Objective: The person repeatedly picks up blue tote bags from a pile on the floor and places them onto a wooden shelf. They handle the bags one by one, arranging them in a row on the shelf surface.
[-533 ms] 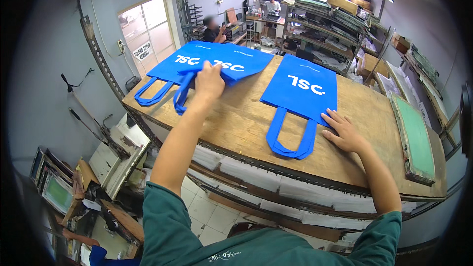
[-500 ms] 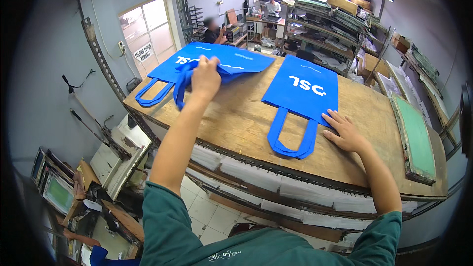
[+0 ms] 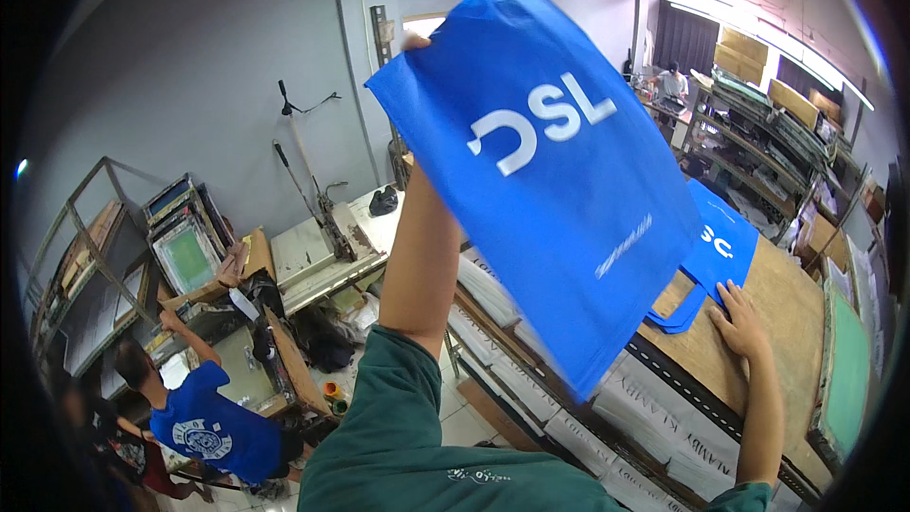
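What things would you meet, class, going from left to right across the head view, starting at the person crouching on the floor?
Person in a blue shirt → stack of framed screens → left hand holding the raised blue bag → right hand on the wooden table → green-meshed screen frame.

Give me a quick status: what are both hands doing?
Left hand grips raised blue bag. Right hand flat on second blue bag on wooden table.

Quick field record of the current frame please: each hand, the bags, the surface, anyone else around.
left hand: raised high, gripping the top corner of the lifted blue bag; mostly hidden behind it
right hand: flat on the wooden table, beside the handles of the second blue bag
second blue bag: lying flat on the table
co-worker: blue shirt, lower left, reaching up to a cluttered bench
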Available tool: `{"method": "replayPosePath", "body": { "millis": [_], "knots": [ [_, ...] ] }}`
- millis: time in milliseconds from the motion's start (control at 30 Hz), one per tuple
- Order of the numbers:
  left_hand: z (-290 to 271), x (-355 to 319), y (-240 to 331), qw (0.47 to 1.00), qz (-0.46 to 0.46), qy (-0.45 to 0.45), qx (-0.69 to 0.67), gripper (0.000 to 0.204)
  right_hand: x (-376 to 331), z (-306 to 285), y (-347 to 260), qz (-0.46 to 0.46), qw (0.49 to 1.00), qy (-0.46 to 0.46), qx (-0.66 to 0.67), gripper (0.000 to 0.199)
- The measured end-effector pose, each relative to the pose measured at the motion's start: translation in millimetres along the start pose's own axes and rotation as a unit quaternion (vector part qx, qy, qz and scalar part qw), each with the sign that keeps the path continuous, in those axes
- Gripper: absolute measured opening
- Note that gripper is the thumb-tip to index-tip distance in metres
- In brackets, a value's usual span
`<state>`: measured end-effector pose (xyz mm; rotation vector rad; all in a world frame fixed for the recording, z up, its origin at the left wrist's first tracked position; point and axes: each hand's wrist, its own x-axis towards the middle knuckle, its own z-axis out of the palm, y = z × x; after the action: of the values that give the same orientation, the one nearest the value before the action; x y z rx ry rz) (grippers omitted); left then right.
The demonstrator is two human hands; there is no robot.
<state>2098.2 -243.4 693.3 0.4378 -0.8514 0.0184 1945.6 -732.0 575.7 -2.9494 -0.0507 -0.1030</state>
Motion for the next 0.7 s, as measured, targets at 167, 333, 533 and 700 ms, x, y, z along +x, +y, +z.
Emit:
{"method": "replayPosePath", "body": {
  "millis": [167,333,533,700],
  "knots": [
    [-2.4,-64.4,-31.8,0.992,-0.075,0.102,-0.008,0.037,2.6,-0.6,-5.0,-0.006,0.999,0.015,-0.032,0.056],
    [19.9,-86.4,-79.3,0.983,-0.149,0.109,0.003,0.039,-15.1,-10.0,37.7,-0.053,0.989,0.106,0.091,0.05],
    [85.4,-62.9,-149.6,0.976,-0.214,-0.009,0.031,0.041,-88.4,-77.1,-13.6,-0.096,0.856,0.13,0.49,0.062],
    [184.4,-40.3,-200.5,0.958,-0.221,-0.173,0.064,0.043,-153.8,-118.6,-32.8,-0.16,0.752,0.205,0.606,0.065]
  ]
}}
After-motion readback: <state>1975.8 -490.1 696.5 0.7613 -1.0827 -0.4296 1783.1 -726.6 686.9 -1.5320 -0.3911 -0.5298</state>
